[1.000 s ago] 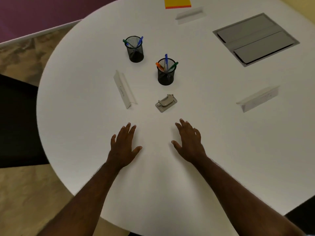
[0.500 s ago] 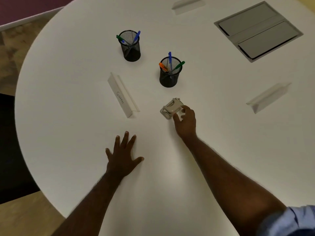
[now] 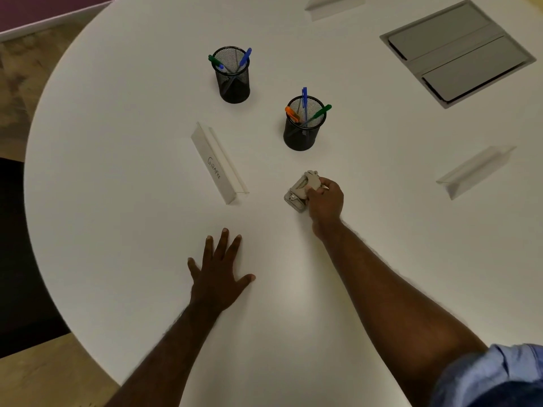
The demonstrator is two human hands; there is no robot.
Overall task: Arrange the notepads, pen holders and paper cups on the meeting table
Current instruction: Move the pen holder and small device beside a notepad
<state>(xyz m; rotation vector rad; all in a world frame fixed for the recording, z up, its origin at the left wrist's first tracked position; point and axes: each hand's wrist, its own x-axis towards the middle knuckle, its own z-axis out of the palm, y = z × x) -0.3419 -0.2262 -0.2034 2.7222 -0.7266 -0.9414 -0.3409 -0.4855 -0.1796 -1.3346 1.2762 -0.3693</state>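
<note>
My right hand grips a small metal hole punch on the round white table.

My fingers curl over the punch's far end while it sits on the tabletop, just below the nearer pen holder. The second pen holder stands farther back to the left. My left hand lies flat, fingers spread, holding nothing. A name card sits between that hand and the holders.

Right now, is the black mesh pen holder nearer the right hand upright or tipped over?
Upright. The black mesh pen holder stands on its base on the white round table, round rim facing up, with pens sticking out of its top.
</note>
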